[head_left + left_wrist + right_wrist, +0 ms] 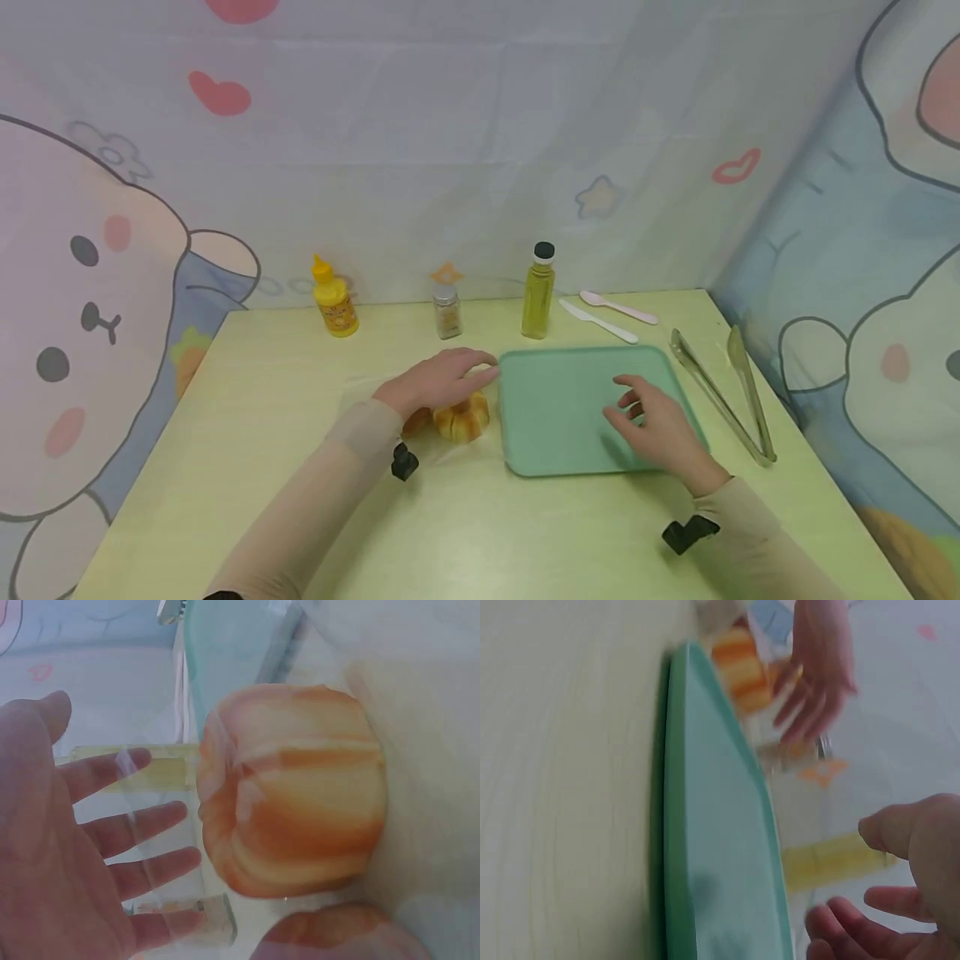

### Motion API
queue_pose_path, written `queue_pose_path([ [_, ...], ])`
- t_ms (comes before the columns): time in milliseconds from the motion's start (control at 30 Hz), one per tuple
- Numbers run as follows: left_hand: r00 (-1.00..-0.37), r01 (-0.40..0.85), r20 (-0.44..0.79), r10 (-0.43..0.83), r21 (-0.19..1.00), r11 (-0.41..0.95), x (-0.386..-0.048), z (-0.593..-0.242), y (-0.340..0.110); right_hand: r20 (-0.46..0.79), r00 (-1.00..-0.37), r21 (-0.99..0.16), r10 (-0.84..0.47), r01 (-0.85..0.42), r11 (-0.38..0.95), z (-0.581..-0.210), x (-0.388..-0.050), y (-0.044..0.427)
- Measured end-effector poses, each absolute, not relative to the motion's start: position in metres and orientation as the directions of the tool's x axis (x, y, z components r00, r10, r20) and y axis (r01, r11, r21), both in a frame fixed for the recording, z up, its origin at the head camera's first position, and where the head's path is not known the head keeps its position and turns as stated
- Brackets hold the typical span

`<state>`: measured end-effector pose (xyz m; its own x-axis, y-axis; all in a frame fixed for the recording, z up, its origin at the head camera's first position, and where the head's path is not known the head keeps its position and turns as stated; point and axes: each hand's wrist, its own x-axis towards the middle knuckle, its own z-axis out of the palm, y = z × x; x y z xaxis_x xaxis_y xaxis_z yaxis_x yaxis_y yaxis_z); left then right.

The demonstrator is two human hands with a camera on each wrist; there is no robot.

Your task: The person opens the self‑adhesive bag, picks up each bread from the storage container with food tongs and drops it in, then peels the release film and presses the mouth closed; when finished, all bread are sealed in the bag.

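Note:
My left hand (438, 379) is held over a round golden-brown bun (461, 418), its fingers spread in the left wrist view beside the bun (296, 791). Part of a second bun (341, 937) shows there, mostly under my wrist in the head view. Whether the left hand touches the bun cannot be told. My right hand (660, 429) hovers above the right part of a green tray (570, 417), with fingers loosely bent and nothing in them. The tray (731, 825) also fills the middle of the right wrist view.
Along the back stand a yellow squeeze bottle (337, 308), a small spice jar (447, 313) and an oil bottle (537, 296). A white knife (598, 322) and a pink spoon (618, 308) lie behind the tray. Metal tongs (720, 400) lie right of it.

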<state>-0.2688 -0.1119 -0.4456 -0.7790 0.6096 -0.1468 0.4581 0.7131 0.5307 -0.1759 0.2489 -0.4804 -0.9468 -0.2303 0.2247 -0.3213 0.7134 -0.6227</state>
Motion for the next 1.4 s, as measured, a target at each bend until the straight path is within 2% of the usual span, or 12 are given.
queue_pose_path([
  [133,-0.765,0.45,-0.184,0.618,0.534,0.716,-0.276,-0.452,-0.107,0.169,-0.924,-0.69,-0.342,-0.358,0.628,-0.481,-0.172,0.218],
  [333,-0.78,0.402,-0.227,0.583,0.532,0.745,-0.282,-0.455,-0.101,0.08,-0.862,-0.781,-0.501,-0.366,0.505,-0.477,-0.17,0.182],
  [567,-0.798,0.338,-0.268,0.54,0.542,0.769,-0.283,-0.459,-0.099,-0.119,-0.777,-0.895,-0.618,-0.186,0.406,-0.479,-0.165,0.155],
  [867,-0.806,0.329,-0.263,0.53,0.546,0.77,-0.287,-0.463,-0.097,-0.276,-0.71,-0.947,-0.647,0.086,0.309,-0.476,-0.151,0.123],
  [1000,-0.806,0.332,-0.256,0.535,0.552,0.765,-0.288,-0.466,-0.095,-0.317,-0.721,-0.947,-0.616,0.205,0.248,-0.478,-0.146,0.112],
  [1167,-0.809,0.346,-0.235,0.539,0.552,0.759,-0.287,-0.467,-0.094,-0.339,-0.758,-0.941,-0.557,0.288,0.18,-0.484,-0.144,0.101],
  [1400,-0.826,0.346,-0.192,0.529,0.567,0.747,-0.286,-0.469,-0.099,-0.296,-0.792,-0.955,-0.535,0.266,0.133,-0.492,-0.149,0.095],
])
